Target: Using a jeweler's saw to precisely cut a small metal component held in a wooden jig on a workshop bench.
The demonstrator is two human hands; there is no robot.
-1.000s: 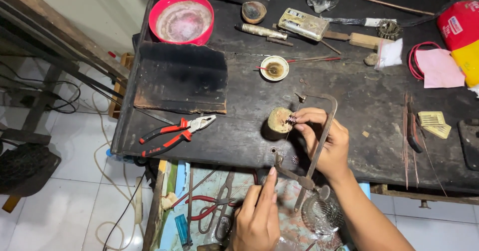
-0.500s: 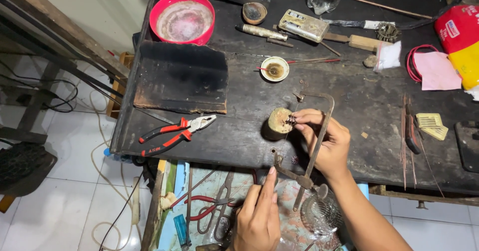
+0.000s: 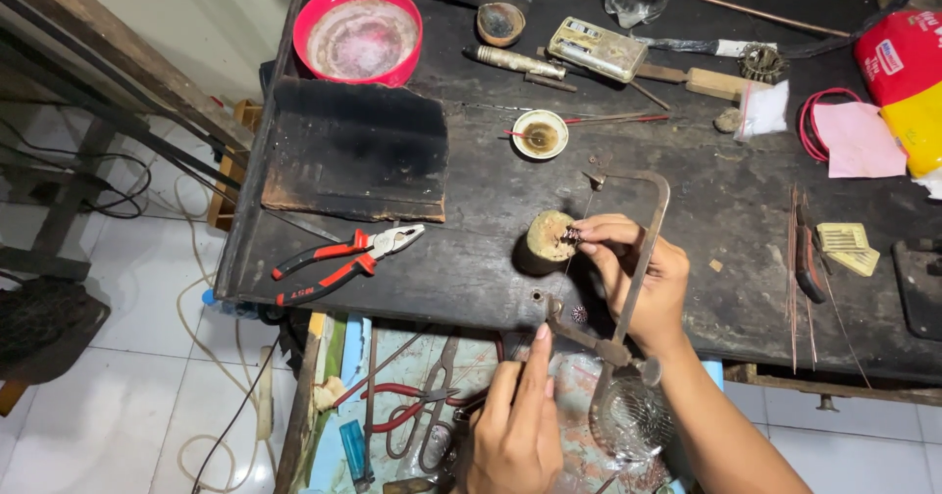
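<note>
Dark wood, scratched and stained, is the counter [image 3: 471, 209] under my work. My right hand [image 3: 638, 278] lies on it, and the fingers [image 3: 603, 231] of this hand are pressed together, pinching a small dark metal piece [image 3: 572, 235] against the top of a short wooden block [image 3: 545, 239]. The block stands just left of these fingers. I judge that it serves as a support, so the little piece does not slip when the blade comes to it.

My left hand [image 3: 520, 425] is lower, in front of the counter edge, over the open drawer [image 3: 412, 406]. Its fingers are closed around the handle of a jeweller's saw [image 3: 628, 268], though the grip itself is partly hidden from me. The metal frame of the saw rises from this hand, passes over the back of my right hand, and bends above my fingertips. The thin blade runs down close beside the pinched piece; if it touches, I cannot tell.

Left of my fingers, well apart, red-handled pliers [image 3: 343, 257] lie on the counter, and beyond them a black slab [image 3: 358, 151]. Above my fingers there is a small white dish [image 3: 540, 134], and far up-left a red bowl [image 3: 358, 31]. In the drawer under my left hand I see scissors with red handles [image 3: 417, 411], near enough to take quickly.
</note>
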